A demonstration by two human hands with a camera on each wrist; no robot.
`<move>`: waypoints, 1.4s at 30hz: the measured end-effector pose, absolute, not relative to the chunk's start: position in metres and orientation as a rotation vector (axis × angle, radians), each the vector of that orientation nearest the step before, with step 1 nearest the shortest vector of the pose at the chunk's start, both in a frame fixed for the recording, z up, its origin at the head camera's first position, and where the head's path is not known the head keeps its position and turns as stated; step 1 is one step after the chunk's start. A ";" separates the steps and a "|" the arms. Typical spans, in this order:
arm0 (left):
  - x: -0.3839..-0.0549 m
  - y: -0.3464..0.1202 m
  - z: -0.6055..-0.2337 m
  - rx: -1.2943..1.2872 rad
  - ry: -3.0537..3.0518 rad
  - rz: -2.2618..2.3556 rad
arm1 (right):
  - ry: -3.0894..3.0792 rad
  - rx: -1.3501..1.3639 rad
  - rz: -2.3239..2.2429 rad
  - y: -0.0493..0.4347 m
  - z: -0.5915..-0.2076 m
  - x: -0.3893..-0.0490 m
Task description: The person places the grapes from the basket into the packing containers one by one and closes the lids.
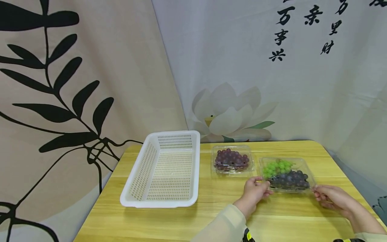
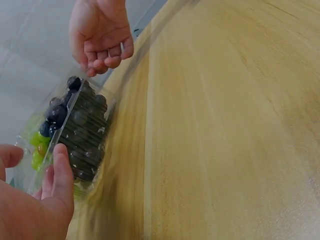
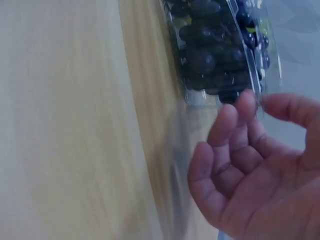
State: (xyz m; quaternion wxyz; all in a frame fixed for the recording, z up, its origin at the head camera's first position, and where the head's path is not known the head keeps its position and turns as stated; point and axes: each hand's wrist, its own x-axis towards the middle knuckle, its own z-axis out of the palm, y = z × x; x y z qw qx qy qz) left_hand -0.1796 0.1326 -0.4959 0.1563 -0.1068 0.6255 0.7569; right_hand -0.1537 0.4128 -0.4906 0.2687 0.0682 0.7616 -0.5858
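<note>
A clear plastic clamshell box (image 1: pixel 297 163) stands on the right part of the table, its lid lying over the fruit. Inside are green grapes (image 1: pixel 276 167) at the back and dark grapes (image 1: pixel 289 180) in front. My left hand (image 1: pixel 254 191) is at the box's front left corner; in the left wrist view its straight fingers (image 2: pixel 62 172) touch the side, with the thumb held apart. At the front right corner, my right hand (image 1: pixel 334 198) pinches the rim between thumb and forefinger, as the right wrist view shows. Its other fingers curl loosely below.
Left of that box, a second clear box (image 1: pixel 232 148) holds reddish-purple grapes (image 1: pixel 231 158). A white perforated plastic basket (image 1: pixel 160 203) sits on the left of the wooden table (image 1: pixel 217 222). Printed cloth (image 1: pixel 127 67) hangs behind the table.
</note>
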 end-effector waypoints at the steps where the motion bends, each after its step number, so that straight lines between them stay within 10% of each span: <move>1: -0.180 0.133 -0.496 -0.309 1.795 2.155 | 2.055 0.193 -1.559 0.413 -0.490 -0.154; 42: -0.181 0.126 -0.505 -0.193 2.003 1.868 | 2.119 0.354 -1.456 0.405 -0.486 -0.156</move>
